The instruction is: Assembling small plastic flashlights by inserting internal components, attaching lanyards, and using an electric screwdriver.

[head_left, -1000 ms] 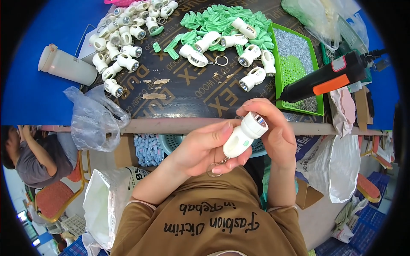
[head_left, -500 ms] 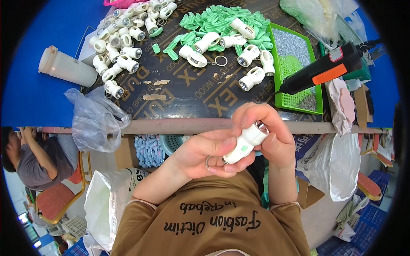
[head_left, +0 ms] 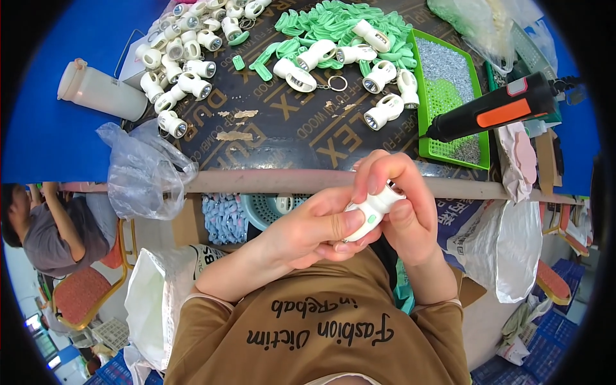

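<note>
In front of my chest I hold a small white flashlight [head_left: 373, 213] with a green button on its side. The fingers of my left hand [head_left: 319, 230] close round its tail end, with the thumb pressed on the body. My right hand [head_left: 410, 215] grips the lens end between thumb and fingers, which partly cover the lens. Beyond my hands, several white flashlights [head_left: 384, 111] lie on the dark table [head_left: 256, 154], one with a key ring [head_left: 337, 83]. Behind them is a heap of pale green plastic parts [head_left: 340, 29].
At right, a black and orange electric screwdriver [head_left: 500, 112] lies across a green tray [head_left: 486, 151] of small metal pieces. More flashlights [head_left: 192, 83] crowd the far left beside a white bottle [head_left: 102, 90]. A plastic bag [head_left: 144, 173] hangs over the table edge. Someone [head_left: 48, 231] sits at left.
The flashlight has tipped slightly in my hands, and my left thumb lies further along its body. The key ring at my left fingers is now out of sight. The view has shifted a little.
</note>
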`<state>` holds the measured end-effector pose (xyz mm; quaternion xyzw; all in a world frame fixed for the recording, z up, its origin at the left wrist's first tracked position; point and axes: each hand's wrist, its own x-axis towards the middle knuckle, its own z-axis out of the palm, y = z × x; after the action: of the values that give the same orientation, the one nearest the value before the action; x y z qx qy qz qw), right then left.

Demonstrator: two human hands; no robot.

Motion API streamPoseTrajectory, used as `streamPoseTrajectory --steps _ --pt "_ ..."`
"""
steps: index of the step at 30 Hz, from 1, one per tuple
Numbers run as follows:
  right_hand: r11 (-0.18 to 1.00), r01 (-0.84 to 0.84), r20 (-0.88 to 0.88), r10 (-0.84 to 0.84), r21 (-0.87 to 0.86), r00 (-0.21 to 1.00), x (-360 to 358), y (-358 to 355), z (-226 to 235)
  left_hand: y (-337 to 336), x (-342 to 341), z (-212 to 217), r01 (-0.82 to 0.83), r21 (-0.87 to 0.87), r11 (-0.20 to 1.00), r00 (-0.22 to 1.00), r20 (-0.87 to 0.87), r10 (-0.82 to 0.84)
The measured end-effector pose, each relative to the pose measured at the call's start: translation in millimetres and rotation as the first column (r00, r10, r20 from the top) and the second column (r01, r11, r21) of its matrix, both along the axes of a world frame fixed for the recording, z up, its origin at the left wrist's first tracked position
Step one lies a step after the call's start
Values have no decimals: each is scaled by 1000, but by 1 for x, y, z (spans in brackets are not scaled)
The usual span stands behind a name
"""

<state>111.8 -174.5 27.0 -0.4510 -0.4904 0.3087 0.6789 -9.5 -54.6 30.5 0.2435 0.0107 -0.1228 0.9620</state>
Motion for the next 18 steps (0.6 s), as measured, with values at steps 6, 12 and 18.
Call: streamPoseTrajectory --steps 6,12,18 --pt "997 21 -137 -31 -71 990 0 0 -1 1 2 3 -14 42 999 1000 27 13" --pt "998 -46 -296 53 31 954 10 -4 -11 1 4 7 -83 227 970 996 -24 91" --pt "992 118 -268 -127 -50 955 -7 -5 10 -3 -1 2 -189 404 895 972 208 112"
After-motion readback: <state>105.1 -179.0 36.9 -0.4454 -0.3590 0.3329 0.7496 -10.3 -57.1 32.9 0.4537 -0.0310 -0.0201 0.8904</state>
